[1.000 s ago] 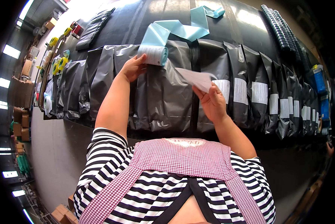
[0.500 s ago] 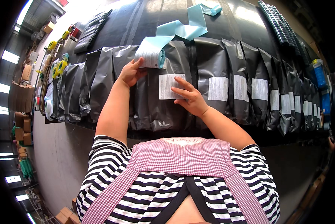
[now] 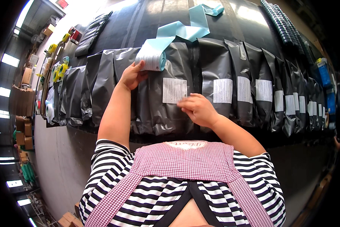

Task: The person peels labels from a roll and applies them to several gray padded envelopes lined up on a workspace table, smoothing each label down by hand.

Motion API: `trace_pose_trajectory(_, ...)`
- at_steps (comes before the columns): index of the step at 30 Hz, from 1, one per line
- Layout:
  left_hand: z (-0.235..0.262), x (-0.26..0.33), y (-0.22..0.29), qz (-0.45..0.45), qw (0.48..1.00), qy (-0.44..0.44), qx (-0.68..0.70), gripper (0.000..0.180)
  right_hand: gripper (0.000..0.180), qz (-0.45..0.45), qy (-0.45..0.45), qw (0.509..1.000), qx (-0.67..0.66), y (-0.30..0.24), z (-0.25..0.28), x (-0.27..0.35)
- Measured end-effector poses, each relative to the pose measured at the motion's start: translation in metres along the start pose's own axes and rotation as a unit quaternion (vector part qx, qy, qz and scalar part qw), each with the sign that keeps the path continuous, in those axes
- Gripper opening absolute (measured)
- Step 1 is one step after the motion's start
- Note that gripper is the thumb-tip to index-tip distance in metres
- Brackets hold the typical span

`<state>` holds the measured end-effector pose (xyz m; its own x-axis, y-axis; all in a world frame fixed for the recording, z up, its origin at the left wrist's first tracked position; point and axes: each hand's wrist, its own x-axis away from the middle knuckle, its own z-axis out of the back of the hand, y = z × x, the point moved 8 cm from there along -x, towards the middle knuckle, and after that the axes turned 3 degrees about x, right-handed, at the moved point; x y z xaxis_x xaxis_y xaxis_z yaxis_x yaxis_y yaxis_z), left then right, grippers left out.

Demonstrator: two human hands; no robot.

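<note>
Gripping the label roll (image 3: 151, 60) over a grey bag (image 3: 170, 118), my left hand (image 3: 132, 75) should find it light, squashable, best held by its edges; my right hand (image 3: 198, 109), loosely curled, seemingly empty, is by the white label (image 3: 174, 90).

This looks like a packing place in a big warehouse, because a long black table (image 3: 173, 13) has a row of shiny dark bags (image 3: 215, 62), many with white labels (image 3: 263, 90), with yellow rolls (image 3: 62, 70) at its left end and brown boxes (image 3: 28, 143) past the grey floor (image 3: 54, 162)
</note>
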<state>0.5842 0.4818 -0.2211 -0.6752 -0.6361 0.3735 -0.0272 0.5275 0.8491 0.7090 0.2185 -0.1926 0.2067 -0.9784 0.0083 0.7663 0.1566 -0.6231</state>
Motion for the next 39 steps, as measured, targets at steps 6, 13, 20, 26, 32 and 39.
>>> trace_pose_trajectory(6,-0.011,-0.002,0.002,-0.012,1.000,-0.008,0.023,0.044,0.052,-0.047,0.205,0.969,0.126,-0.005,-0.011,-0.076)
trace_pose_trajectory(13,0.003,0.029,0.022,-0.093,0.993,0.006,0.069,0.045,0.056,-0.112,0.017,0.969,0.220,-0.009,-0.035,-0.090)
trace_pose_trajectory(20,-0.001,0.086,0.020,-0.101,0.990,-0.013,0.094,0.046,0.041,-0.209,-0.023,0.921,0.329,0.037,0.005,-0.070)
trace_pose_trajectory(26,-0.015,0.142,0.013,-0.120,0.985,0.012,0.124,0.046,0.033,-0.023,0.358,0.918,0.170,-0.039,0.082,-0.026)
trace_pose_trajectory(32,-0.037,0.190,-0.007,-0.060,0.983,-0.008,0.172,0.063,0.061,0.260,0.291,0.877,0.282,-0.175,0.041,-0.031)
trace_pose_trajectory(39,-0.052,0.220,0.004,-0.085,0.981,-0.084,-0.153,0.041,0.064,0.140,0.302,0.936,-0.113,-0.151,0.060,-0.037)
